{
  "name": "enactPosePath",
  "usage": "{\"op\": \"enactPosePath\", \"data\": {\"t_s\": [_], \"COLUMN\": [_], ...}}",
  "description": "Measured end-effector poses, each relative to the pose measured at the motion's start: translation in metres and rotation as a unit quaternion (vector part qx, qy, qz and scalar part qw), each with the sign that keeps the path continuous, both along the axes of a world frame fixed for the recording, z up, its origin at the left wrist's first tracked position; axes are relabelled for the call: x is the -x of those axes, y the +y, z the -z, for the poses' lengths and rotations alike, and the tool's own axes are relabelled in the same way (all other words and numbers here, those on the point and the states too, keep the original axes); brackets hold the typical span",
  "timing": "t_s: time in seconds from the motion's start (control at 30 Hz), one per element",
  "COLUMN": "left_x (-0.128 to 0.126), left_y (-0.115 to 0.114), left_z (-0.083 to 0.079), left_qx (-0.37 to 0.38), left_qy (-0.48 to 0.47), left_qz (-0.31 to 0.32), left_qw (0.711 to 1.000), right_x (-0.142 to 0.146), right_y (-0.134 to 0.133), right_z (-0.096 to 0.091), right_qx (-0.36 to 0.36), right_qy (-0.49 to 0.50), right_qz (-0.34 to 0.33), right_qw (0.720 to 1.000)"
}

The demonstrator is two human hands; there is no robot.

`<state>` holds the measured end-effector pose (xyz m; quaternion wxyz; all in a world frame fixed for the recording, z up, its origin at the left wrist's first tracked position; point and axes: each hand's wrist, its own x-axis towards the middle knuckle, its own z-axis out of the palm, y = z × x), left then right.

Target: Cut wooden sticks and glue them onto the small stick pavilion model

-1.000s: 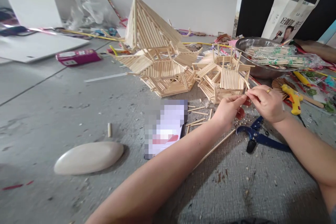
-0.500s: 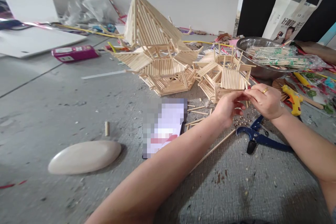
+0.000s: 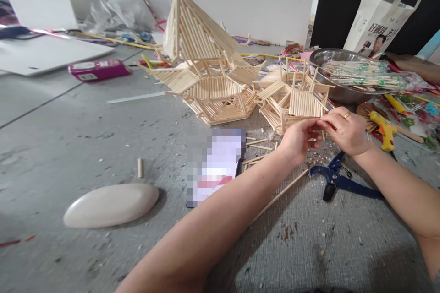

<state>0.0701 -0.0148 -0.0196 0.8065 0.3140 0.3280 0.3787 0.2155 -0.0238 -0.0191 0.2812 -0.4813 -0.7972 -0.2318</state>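
A small model of wooden sticks point(image 3: 305, 103), with open upright frames and a slatted panel, stands on the floor. At its near right corner, my left hand point(image 3: 299, 139) has its thumb and forefinger closed, the other fingers loosely curled. My right hand point(image 3: 346, 132), with a ring on it, pinches at the same spot, its fingertips meeting the left ones. What lies between the fingertips is too small and hidden to make out. Beside it on the left is a larger stick model point(image 3: 215, 89) with a tall pointed roof point(image 3: 195, 27). Blue cutters point(image 3: 338, 178) lie below my right hand.
A phone point(image 3: 220, 165) lies near my left forearm, beside short cut sticks point(image 3: 259, 147) and a long stick point(image 3: 282, 194). Right are a yellow glue gun point(image 3: 384, 130) and a metal bowl point(image 3: 338, 91) of bagged sticks. A smooth pale oval object point(image 3: 112, 206) lies left.
Both hands stay at the model's corner. My right hand has shifted very slightly left and up; the models and tools have not moved.
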Motion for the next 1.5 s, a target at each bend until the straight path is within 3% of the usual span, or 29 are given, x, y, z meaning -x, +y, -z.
{"op": "enactPosePath", "data": {"t_s": [0.43, 0.77, 0.87, 0.97, 1.07, 1.13, 1.2, 1.33, 1.5], "left_x": [0.0, -0.002, 0.0, 0.005, 0.009, 0.012, 0.014, 0.021, 0.03], "left_y": [0.002, 0.0, -0.002, -0.006, -0.011, -0.013, -0.016, -0.021, -0.026], "left_z": [0.001, 0.005, 0.007, 0.007, 0.007, 0.006, 0.003, -0.002, -0.002], "left_qx": [0.0, -0.024, -0.061, -0.133, -0.225, -0.285, -0.343, -0.435, -0.446], "left_qy": [-0.018, -0.001, 0.023, 0.077, 0.14, 0.176, 0.211, 0.253, 0.251], "left_qz": [0.004, 0.008, -0.002, -0.01, 0.01, 0.031, 0.049, 0.047, 0.027], "left_qw": [1.0, 1.0, 0.998, 0.988, 0.964, 0.942, 0.914, 0.863, 0.859], "right_x": [0.001, -0.002, -0.002, -0.002, -0.002, -0.002, 0.0, 0.006, 0.016], "right_y": [0.001, -0.007, -0.016, -0.028, -0.038, -0.043, -0.046, -0.054, -0.061], "right_z": [-0.002, 0.001, -0.001, -0.004, -0.005, -0.005, -0.006, -0.01, -0.013], "right_qx": [-0.031, -0.074, -0.031, 0.051, 0.165, 0.233, 0.263, 0.264, 0.284], "right_qy": [-0.018, -0.058, -0.002, 0.166, 0.35, 0.41, 0.423, 0.395, 0.343], "right_qz": [0.018, -0.046, -0.055, -0.039, -0.047, -0.063, -0.071, -0.067, -0.078], "right_qw": [0.999, 0.995, 0.998, 0.984, 0.921, 0.88, 0.864, 0.877, 0.892]}}
